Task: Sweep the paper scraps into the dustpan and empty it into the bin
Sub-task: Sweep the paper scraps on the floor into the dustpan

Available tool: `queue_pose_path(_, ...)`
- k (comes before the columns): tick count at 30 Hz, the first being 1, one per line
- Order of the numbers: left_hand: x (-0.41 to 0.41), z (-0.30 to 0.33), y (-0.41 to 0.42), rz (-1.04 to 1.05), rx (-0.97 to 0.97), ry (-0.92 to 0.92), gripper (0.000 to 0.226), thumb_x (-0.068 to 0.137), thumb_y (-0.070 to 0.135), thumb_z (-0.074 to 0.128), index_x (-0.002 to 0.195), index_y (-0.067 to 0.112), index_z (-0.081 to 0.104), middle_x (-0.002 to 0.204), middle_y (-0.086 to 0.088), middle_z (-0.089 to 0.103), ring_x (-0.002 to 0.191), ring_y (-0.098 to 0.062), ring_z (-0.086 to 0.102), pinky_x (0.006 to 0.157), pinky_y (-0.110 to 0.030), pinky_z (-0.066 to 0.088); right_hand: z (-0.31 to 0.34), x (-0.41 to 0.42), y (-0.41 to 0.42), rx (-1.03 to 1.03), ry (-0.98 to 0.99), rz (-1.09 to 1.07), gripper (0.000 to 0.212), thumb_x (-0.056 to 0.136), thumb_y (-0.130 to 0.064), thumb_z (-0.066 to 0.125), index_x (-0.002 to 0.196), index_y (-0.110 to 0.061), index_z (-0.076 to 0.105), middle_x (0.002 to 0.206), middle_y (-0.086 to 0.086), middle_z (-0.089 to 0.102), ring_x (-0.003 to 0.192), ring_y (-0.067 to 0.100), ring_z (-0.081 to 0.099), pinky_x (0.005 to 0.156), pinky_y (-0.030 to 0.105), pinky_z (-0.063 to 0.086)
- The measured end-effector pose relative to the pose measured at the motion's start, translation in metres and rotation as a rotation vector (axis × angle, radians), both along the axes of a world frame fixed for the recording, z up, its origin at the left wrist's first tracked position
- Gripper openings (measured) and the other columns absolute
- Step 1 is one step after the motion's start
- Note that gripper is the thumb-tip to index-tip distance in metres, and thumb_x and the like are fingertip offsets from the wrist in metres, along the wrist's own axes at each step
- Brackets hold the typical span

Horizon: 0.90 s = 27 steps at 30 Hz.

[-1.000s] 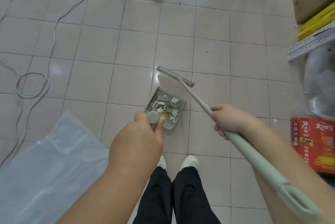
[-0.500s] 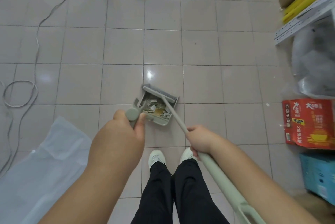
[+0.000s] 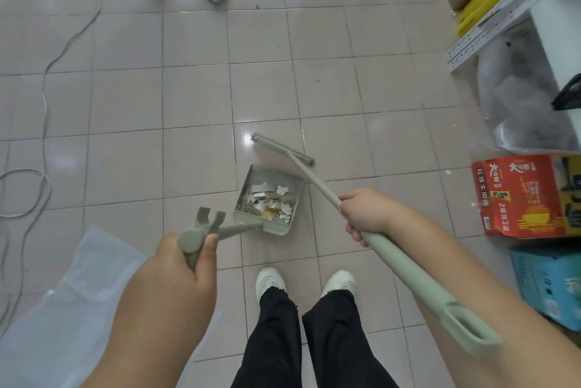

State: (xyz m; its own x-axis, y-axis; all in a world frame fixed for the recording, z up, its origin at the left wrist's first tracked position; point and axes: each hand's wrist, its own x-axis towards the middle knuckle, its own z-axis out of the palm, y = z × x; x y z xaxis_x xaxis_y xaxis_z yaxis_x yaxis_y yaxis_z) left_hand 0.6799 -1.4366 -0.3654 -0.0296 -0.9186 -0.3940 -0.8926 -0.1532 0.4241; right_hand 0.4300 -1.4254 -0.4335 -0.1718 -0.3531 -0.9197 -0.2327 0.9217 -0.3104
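I am in a storeroom: boxes (image 3: 522, 195) and a metal shelf (image 3: 515, 0) on the right, loose cables (image 3: 47, 73) far left.

The floor (image 3: 195, 104) is pale pink glossy tile with grey grout, and a bright glare spot (image 3: 246, 137) sits just ahead of the hands. White cables (image 3: 47, 67) loop far to the left. A clear plastic sheet (image 3: 63, 309) lies on the left. On the right stand a red carton (image 3: 518, 195), a blue box (image 3: 550, 280) and a perforated metal rack (image 3: 503, 7) (yellow pieces lean against it).
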Motion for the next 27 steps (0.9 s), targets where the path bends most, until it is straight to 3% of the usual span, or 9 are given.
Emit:
queue_pose_path(4,-0.009,-0.003,0.009,-0.03,0.007,-0.052,0.037,0.089,0.052,0.033,0.081,0.017,0.044,0.064,-0.001,0.055,0.061,-0.024,0.051,0.051,-0.033,0.036,-0.026,0.01,-0.024,-0.009,0.081,0.079,0.012,0.095,-0.008,0.04,0.101,-0.012,0.049,0.064,0.005,0.049,0.05,0.016,0.049,0.045,0.02,0.042)
queue_pose_path(6,-0.013,-0.007,0.014,-0.048,0.012,-0.071,0.038,0.088,0.053,0.032,0.083,0.017,0.044,0.065,-0.001,0.055,0.063,-0.026,0.052,0.054,-0.034,0.041,-0.037,0.015,-0.028,0.005,0.083,0.116,0.007,0.094,-0.008,0.042,0.098,-0.012,0.046,0.066,0.003,0.049,0.052,0.014,0.05,0.046,0.022,0.043)
queue_pose_path(9,-0.017,-0.012,0.019,-0.069,0.008,-0.082,0.039,0.088,0.053,0.033,0.083,0.016,0.043,0.065,-0.002,0.056,0.061,-0.026,0.053,0.055,-0.035,0.044,-0.044,0.025,-0.022,0.047,0.058,0.115,0.01,0.095,-0.007,0.039,0.102,-0.008,0.046,0.066,0.004,0.049,0.055,0.017,0.051,0.052,0.024,0.047)
queue_pose_path(12,-0.016,-0.015,0.019,-0.068,-0.008,-0.083,0.04,0.089,0.052,0.033,0.084,0.014,0.043,0.066,-0.003,0.058,0.062,-0.027,0.055,0.055,-0.035,0.046,-0.041,0.035,-0.004,0.131,0.039,0.128,0.036,0.096,-0.008,0.03,0.126,0.003,0.044,0.06,0.01,0.051,0.055,0.024,0.051,0.066,0.034,0.047)
queue_pose_path(16,-0.015,-0.016,0.015,-0.066,-0.019,-0.08,0.041,0.091,0.051,0.034,0.086,0.012,0.045,0.065,-0.004,0.056,0.062,-0.03,0.052,0.056,-0.034,0.044,-0.021,0.042,0.021,0.189,-0.006,0.095,0.042,0.096,-0.009,0.029,0.136,-0.005,0.04,0.062,0.012,0.051,0.051,0.022,0.047,0.058,0.032,0.044)
queue_pose_path(21,-0.016,-0.017,0.019,-0.065,-0.012,-0.106,0.041,0.092,0.05,0.035,0.087,0.01,0.044,0.062,-0.003,0.05,0.062,-0.031,0.049,0.056,-0.034,0.042,0.0,0.035,0.035,0.195,-0.025,0.087,0.043,0.097,-0.01,0.027,0.137,-0.017,0.04,0.059,0.009,0.05,0.046,0.018,0.045,0.043,0.018,0.042)
queue_pose_path(27,-0.029,-0.013,0.027,-0.065,-0.028,-0.089,0.042,0.092,0.05,0.035,0.085,0.01,0.044,0.062,0.0,0.049,0.059,-0.026,0.047,0.052,-0.032,0.035,0.012,0.012,0.049,0.189,-0.043,0.177,0.041,0.094,-0.009,0.031,0.133,-0.011,0.046,0.058,0.009,0.048,0.045,0.017,0.042,0.039,0.015,0.038)
